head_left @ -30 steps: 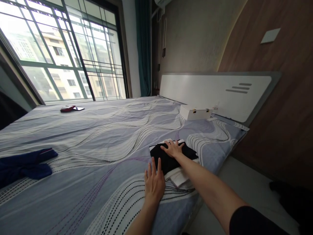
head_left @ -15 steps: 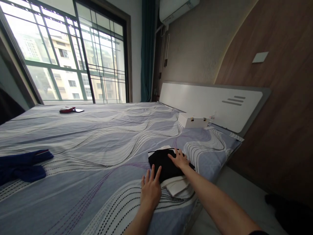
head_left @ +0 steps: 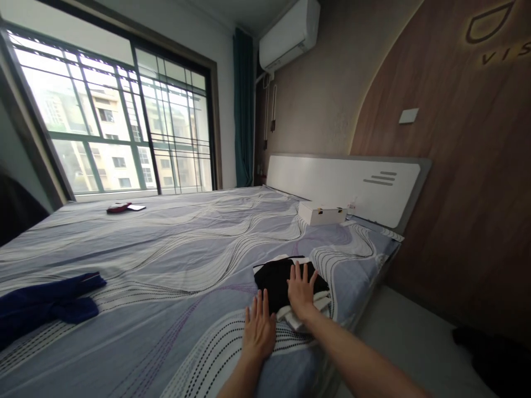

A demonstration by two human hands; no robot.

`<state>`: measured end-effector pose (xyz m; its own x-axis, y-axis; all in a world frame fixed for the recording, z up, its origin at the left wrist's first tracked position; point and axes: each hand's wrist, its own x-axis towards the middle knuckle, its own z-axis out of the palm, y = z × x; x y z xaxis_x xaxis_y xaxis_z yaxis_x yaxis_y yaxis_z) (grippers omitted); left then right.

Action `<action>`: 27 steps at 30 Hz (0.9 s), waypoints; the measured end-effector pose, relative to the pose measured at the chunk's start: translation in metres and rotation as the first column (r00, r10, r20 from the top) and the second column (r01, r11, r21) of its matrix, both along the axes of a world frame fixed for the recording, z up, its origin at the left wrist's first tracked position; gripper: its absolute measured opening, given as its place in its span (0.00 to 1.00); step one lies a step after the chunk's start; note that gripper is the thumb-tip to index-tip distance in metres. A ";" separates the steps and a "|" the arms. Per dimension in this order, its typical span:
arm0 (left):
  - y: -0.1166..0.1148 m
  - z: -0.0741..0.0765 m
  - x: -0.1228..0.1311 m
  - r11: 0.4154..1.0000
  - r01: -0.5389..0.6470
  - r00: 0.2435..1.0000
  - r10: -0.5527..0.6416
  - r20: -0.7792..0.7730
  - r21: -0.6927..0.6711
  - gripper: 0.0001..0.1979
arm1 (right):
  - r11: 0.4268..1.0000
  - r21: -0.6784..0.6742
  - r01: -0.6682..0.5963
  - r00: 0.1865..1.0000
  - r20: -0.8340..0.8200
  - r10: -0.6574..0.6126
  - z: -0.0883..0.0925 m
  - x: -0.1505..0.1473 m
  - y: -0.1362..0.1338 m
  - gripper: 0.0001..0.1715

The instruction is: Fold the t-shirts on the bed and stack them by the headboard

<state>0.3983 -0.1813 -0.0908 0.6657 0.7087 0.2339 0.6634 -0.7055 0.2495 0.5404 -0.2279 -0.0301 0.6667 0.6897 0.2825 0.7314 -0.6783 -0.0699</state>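
A black folded garment point(head_left: 271, 282) lies on the bed, with white cloth point(head_left: 290, 319) showing beneath its near and far edges. My right hand point(head_left: 301, 290) rests flat on the garment's right part, fingers spread. At its near left edge, my left hand point(head_left: 259, 329) lies on the sheet with fingers stretched out, the fingertips beside or touching the black cloth. Neither hand grips anything. What kind of garment it is cannot be made out.
The patterned bedsheet point(head_left: 166, 309) stretches to the window. A dark blue garment point(head_left: 50, 304) lies at the left. Near the headboard point(head_left: 323, 171) stand a white box point(head_left: 322, 213) and a small clear bottle point(head_left: 352, 205). A red item point(head_left: 118, 208) and a phone-like slab point(head_left: 136, 208) lie far left.
My right hand has drawn nearer to me over the black garment and turned its fingers forward. My left hand's fingers have come closer together. The head view has tilted up.
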 end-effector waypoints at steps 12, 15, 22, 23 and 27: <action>-0.005 -0.002 -0.166 0.992 -0.106 0.992 0.110 -0.059 0.061 0.27 | 0.889 -0.055 -0.456 0.869 -0.245 0.430 -0.055 -0.181 -0.012 0.35; -0.003 -0.004 -0.212 0.980 -0.191 0.979 0.194 -0.055 0.062 0.27 | 0.853 -0.034 -0.521 0.830 -0.254 0.497 -0.050 -0.225 0.002 0.34; 0.007 0.013 -0.319 0.925 -0.380 0.920 0.380 -0.091 0.023 0.27 | 0.726 -0.025 -0.687 0.705 -0.266 0.657 -0.042 -0.326 0.029 0.33; 0.008 0.017 -0.330 0.913 -0.408 0.907 0.408 -0.104 0.019 0.27 | 0.712 -0.022 -0.702 0.689 -0.272 0.672 -0.041 -0.336 0.034 0.34; 0.020 0.026 -0.359 0.865 -0.501 0.856 0.498 -0.141 0.015 0.28 | 0.697 -0.008 -0.717 0.667 -0.297 0.683 -0.035 -0.365 0.051 0.33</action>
